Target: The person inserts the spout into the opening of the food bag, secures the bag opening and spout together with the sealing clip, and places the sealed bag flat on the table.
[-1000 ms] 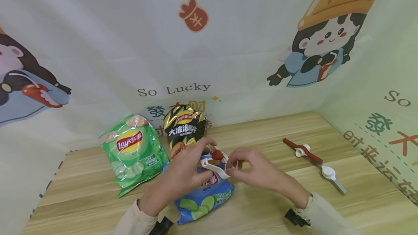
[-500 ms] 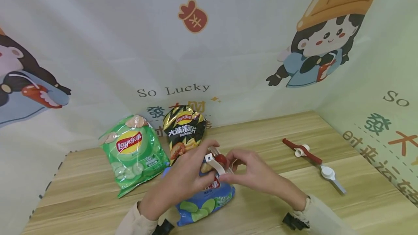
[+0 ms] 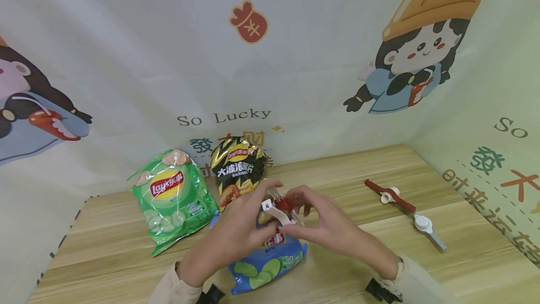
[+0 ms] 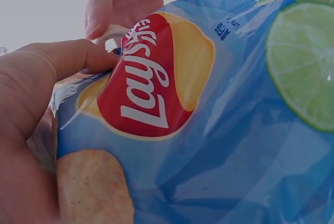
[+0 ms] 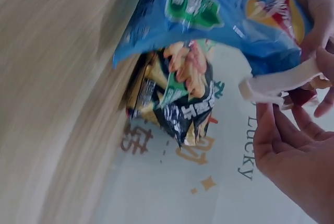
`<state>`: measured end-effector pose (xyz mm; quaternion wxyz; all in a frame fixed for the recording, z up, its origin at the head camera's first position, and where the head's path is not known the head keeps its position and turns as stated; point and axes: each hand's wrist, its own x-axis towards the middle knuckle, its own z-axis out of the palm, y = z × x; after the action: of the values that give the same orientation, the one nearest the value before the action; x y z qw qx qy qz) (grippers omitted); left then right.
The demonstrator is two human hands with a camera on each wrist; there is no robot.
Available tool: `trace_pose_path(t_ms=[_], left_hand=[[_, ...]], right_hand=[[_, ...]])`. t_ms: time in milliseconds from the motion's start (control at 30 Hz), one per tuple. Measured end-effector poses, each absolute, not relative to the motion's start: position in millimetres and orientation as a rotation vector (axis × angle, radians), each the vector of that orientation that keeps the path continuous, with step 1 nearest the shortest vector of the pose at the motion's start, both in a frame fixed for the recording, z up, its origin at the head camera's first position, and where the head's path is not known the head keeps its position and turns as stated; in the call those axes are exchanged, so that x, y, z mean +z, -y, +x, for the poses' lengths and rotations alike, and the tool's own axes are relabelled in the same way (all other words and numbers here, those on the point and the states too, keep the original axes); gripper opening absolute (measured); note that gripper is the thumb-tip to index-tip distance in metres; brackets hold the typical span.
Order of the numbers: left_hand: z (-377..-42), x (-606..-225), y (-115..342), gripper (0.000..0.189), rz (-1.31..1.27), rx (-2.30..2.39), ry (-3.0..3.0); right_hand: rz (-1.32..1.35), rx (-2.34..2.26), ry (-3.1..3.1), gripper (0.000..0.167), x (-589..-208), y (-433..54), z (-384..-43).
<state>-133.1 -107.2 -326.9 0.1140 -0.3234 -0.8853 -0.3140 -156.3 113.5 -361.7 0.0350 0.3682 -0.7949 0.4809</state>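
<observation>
A blue Lay's chip bag [image 3: 270, 266], printed with lime slices, hangs with its top between both hands. My left hand [image 3: 234, 224] grips the bag near its top; in the left wrist view the thumb [image 4: 78, 59] presses beside the logo. Across the bag's mouth lies a white bag clip [image 3: 276, 212], standing out as a slanting arm in the right wrist view. My right hand [image 3: 325, 215] pinches the clip's right end between thumb and fingers. Something red [image 3: 284, 204] shows between the hands; its kind is unclear. The bag's top edge is mostly hidden.
A green Lay's bag [image 3: 170, 201] and a black-and-yellow Lay's bag [image 3: 238, 163] lean against the printed cloth backdrop [image 3: 126, 60]. To the right, a red bag clip [image 3: 390, 193] with a white cap and a grey one [image 3: 430, 232] lie on the wooden table [image 3: 358, 266].
The right hand has come in closer to the left and onto the white clip's right end. The clip and red thing shifted slightly, and the blue bag's lower part swung a little right.
</observation>
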Motion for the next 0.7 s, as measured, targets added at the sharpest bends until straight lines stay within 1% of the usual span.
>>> trace_pose_path(t_ms=[233,367,567,700], left_hand=[[-133.7,-326.5,107.8,0.066,-0.951,-0.944,2.581],[-133.7,-326.5,108.1,0.064,-0.927,-0.937,2.594],[-134.0,-327.2,107.8,0.064,-0.869,-0.916,2.603],[-134.0,-327.4,107.6,0.063,-0.853,-0.929,2.607]], right_hand=[[0.983,1.651,2.536,0.043,-358.1,-118.0,-154.9],[0.947,1.632,2.543,0.045,-359.1,-116.4,-154.7],[1.056,1.419,2.528,0.048,-363.8,-110.4,-149.1],[1.079,1.472,2.532,0.044,-365.7,-108.2,-146.9]])
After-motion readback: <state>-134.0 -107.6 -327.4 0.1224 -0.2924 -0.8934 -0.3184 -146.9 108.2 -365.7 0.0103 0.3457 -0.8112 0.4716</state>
